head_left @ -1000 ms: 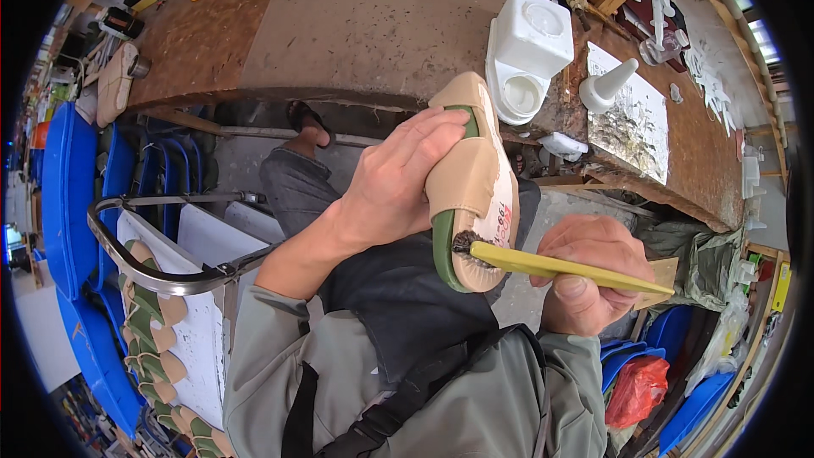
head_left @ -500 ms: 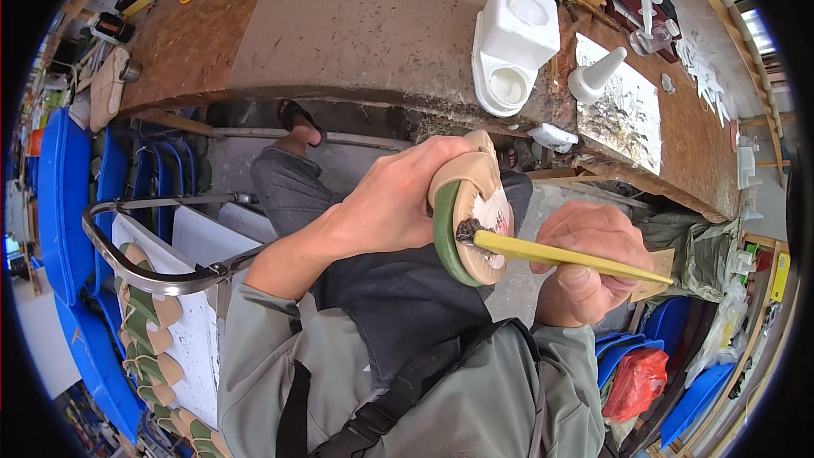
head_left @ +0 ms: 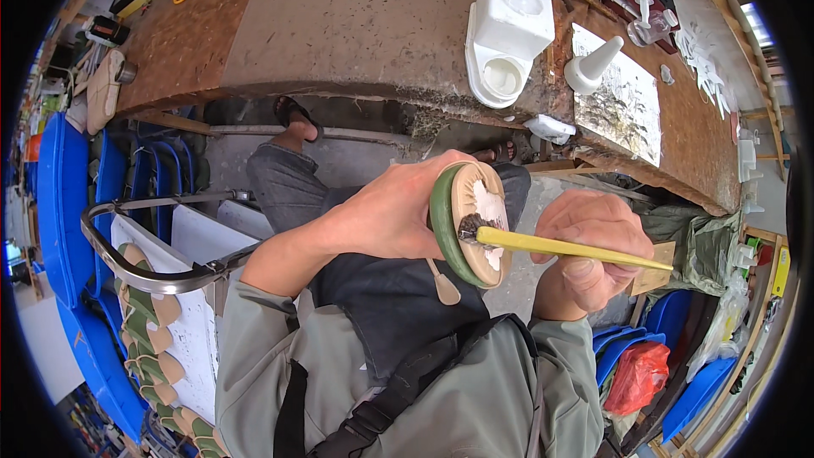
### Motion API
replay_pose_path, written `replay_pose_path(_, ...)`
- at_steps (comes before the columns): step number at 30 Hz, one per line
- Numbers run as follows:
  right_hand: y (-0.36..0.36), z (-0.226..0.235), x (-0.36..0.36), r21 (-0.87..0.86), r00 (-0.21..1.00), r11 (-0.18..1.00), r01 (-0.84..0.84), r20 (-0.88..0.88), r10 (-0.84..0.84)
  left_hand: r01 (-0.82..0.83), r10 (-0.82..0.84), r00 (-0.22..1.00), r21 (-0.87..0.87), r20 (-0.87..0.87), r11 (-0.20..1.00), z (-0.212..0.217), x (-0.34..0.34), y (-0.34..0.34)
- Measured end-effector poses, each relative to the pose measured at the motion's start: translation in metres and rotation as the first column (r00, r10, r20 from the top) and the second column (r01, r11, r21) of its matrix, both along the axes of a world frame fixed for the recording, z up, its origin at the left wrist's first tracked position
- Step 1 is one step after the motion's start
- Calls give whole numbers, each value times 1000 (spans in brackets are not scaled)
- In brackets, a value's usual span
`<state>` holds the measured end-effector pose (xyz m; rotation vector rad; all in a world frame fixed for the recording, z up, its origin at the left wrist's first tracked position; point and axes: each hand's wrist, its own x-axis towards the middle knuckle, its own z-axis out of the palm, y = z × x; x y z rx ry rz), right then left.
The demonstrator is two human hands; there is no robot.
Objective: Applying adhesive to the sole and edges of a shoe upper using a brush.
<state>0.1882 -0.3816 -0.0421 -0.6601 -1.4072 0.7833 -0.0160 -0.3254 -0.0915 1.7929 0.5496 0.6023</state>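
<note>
A beige shoe (head_left: pixel 462 203) with a green band around its edge rests in the grip of my left hand (head_left: pixel 398 208). Its underside, with a whitish patch in the middle, faces my right side. Beneath my left hand dangles a thin strap with a rounded beige end (head_left: pixel 446 290). Pinched in my right hand (head_left: pixel 589 246) is a brush (head_left: pixel 543 243) with a flat yellow handle. Its dark, clumped bristles touch the underside of the shoe near the end closer to me.
Across the front runs a brown workbench (head_left: pixel 339 30). On it stand a white plastic container (head_left: pixel 513 17), a white cone-shaped nozzle (head_left: pixel 593 66) and a stained white sheet (head_left: pixel 623 110). More green-and-beige shoes (head_left: pixel 148 322) line a rack on the left, beside blue trays (head_left: pixel 68 203).
The shoe has turned in my left hand, so its far end has swung out of sight and a strap end shows below. The brush stays against its underside.
</note>
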Motion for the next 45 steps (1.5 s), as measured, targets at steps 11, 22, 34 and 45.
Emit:
replay_pose_path(11,5,-2,8,15,999,999,-40,-13,41,140,-107,984,-242,143,960,0,6,-2)
replay_pose_path(22,11,-7,14,99,996,991,-90,-13,92,243,-235,970,-336,65,910,-2,6,0)
replay_pose_path(34,13,-12,20,198,987,968,-154,-12,159,233,-175,968,-392,177,890,-2,8,-2)
replay_pose_path(45,13,-11,40,238,982,953,-189,45,184,274,-219,958,-368,184,888,0,9,1)
